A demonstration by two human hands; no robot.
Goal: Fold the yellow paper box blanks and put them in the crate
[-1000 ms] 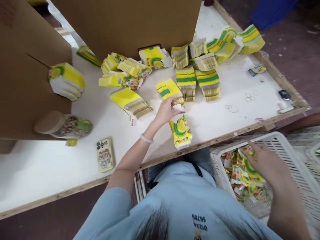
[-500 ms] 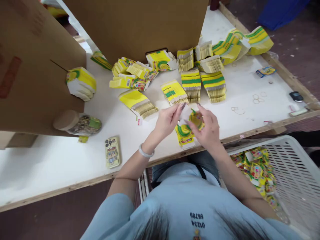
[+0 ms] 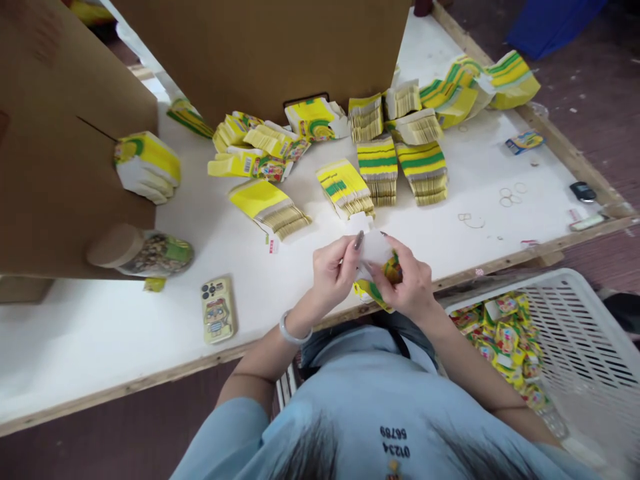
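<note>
Both my hands meet over the near edge of the white table [image 3: 90, 333]. My left hand [image 3: 334, 270] pinches the white flap of a small yellow-green carton [image 3: 376, 252], and my right hand [image 3: 407, 283] grips the same carton together with a yellow packet [image 3: 393, 270] pressed against it. Under my hands a small stack of flat yellow-green cartons [image 3: 367, 291] peeks out at the table edge. Behind them lie several bundles of flat cartons [image 3: 380, 167].
A white slotted basket [image 3: 575, 333] holding several yellow packets [image 3: 505, 333] stands at my right, below the table. A phone [image 3: 217, 310] and a lying jar [image 3: 143, 252] are at the left. Tall cardboard boxes [image 3: 260, 47] stand behind. Rubber bands [image 3: 510, 195] lie at the right.
My right hand came up from the basket with a packet and joined my left hand at the carton. Both hands then drew closer to the table edge.
</note>
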